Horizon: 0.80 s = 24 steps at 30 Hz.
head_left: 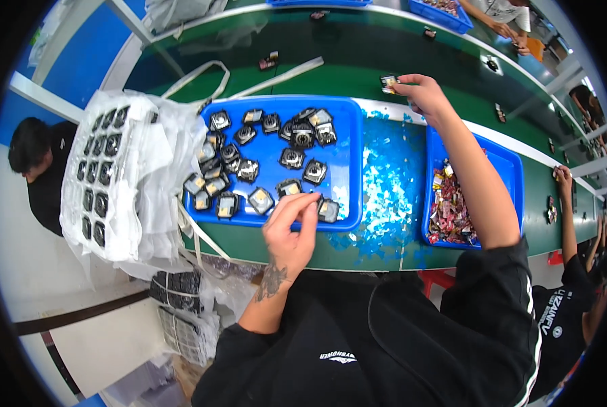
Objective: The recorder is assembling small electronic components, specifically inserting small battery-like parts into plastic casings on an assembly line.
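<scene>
My left hand (293, 230) is over the near right corner of a blue tray (347, 146), its thumb and fingers pinched together. Whatever lies between those fingertips, if anything, is too small to make out. Several small square black camera-like modules (291, 158) with round lens-like centres lie in the tray, some showing yellow patches. Out over the green belt, my right hand (422, 95) grips a small electronic part (389, 83) with a pale and yellow face. My right forearm passes above a second blue bin (510, 169) holding small red, pink and yellow parts (453, 207).
Blue film scraps (385, 183) litter the table between tray and bin. White foam trays (113, 176) of black modules stand wrapped in plastic at the left. Loose parts (268, 61) lie along the green belt (344, 44). Other people sit across and at the right; one (46, 169) is at the left.
</scene>
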Motion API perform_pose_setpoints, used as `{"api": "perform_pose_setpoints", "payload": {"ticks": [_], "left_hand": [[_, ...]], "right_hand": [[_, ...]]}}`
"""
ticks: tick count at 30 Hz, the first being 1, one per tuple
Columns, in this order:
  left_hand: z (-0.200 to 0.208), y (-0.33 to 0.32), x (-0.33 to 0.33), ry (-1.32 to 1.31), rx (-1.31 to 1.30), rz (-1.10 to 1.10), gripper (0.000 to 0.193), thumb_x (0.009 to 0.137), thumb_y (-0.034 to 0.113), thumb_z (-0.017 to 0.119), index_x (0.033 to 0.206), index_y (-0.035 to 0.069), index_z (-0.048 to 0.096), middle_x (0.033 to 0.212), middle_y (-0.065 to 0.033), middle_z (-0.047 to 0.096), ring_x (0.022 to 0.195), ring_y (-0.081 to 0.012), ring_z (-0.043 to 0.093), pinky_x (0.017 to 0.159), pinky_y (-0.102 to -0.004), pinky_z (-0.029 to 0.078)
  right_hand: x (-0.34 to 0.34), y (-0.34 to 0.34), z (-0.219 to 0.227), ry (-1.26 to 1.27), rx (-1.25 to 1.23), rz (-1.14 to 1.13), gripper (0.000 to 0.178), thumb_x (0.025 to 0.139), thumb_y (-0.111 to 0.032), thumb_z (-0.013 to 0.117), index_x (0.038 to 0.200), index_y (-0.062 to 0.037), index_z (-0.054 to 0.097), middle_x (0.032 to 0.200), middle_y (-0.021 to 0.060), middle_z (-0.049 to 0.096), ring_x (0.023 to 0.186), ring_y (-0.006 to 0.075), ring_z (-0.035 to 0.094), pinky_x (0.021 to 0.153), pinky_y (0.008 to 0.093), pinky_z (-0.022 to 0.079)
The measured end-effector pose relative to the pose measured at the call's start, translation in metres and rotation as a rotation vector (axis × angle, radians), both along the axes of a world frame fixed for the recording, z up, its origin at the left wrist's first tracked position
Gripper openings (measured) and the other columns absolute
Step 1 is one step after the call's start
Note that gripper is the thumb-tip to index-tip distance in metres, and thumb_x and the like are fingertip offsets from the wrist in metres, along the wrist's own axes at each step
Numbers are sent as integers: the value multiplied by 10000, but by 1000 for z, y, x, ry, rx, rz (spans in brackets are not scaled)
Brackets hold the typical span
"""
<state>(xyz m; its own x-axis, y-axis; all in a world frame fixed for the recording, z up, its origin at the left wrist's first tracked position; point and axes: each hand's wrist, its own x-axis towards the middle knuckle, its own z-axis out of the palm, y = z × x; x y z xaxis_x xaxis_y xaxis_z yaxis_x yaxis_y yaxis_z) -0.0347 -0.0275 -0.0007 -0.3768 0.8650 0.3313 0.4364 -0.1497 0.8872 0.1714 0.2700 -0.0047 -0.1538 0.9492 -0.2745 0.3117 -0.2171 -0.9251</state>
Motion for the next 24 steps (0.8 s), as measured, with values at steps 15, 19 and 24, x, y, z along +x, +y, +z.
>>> {"api": "perform_pose_setpoints", "payload": {"ticks": [15,19,24], "left_hand": [[1,23,-50,713,-299,-61,393,794,186,736,1147,35,652,1074,-124,596,1021,-313,529,881,-418,450],[-2,27,-58,620,-291,-109,374,772,169,744,1111,40,650,1023,-127,611,1011,-328,532,880,-419,441],[-5,25,-65,594,-276,-77,294,768,125,741,1030,16,663,920,-125,618,891,-299,577,819,-394,462]], "right_hand": [[16,-47,21,-56,257,115,328,719,59,620,1036,-23,649,847,20,580,756,90,563,682,246,463],[12,-120,18,-349,438,469,378,728,-42,731,1093,-55,633,1126,136,565,867,274,624,824,350,515],[10,-135,29,-520,445,245,191,786,-79,725,952,-25,650,913,128,635,882,297,636,760,373,513]]}}
